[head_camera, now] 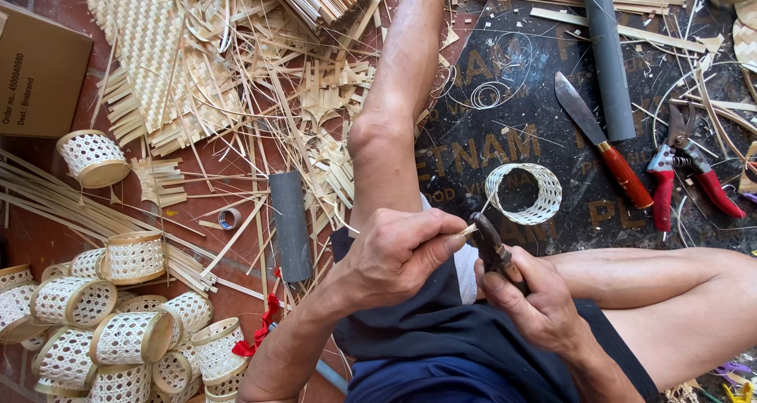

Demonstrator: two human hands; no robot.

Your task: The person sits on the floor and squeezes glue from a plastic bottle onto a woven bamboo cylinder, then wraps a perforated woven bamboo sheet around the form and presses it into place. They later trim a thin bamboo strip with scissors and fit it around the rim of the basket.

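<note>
My left hand point(398, 249) pinches the end of a thin bamboo strip at its fingertips, just above my knee. That strip runs up into a small white woven ring point(523, 193) that hangs over the dark mat. In my right hand point(536, 300) is a dark-handled knife point(490, 245), its tip meeting the strip end beside my left thumb. Both hands work close together over my lap, and my legs lie bent across the floor.
A red-handled knife point(599, 135), red pruning shears point(686, 166) and a grey tube point(609, 56) lie on the dark mat point(505, 119). Another grey tube point(290, 225) rests on the red floor among bamboo strips and woven matting point(158, 48). Several finished woven baskets point(118, 332) pile at lower left. A cardboard box point(39, 72) sits far left.
</note>
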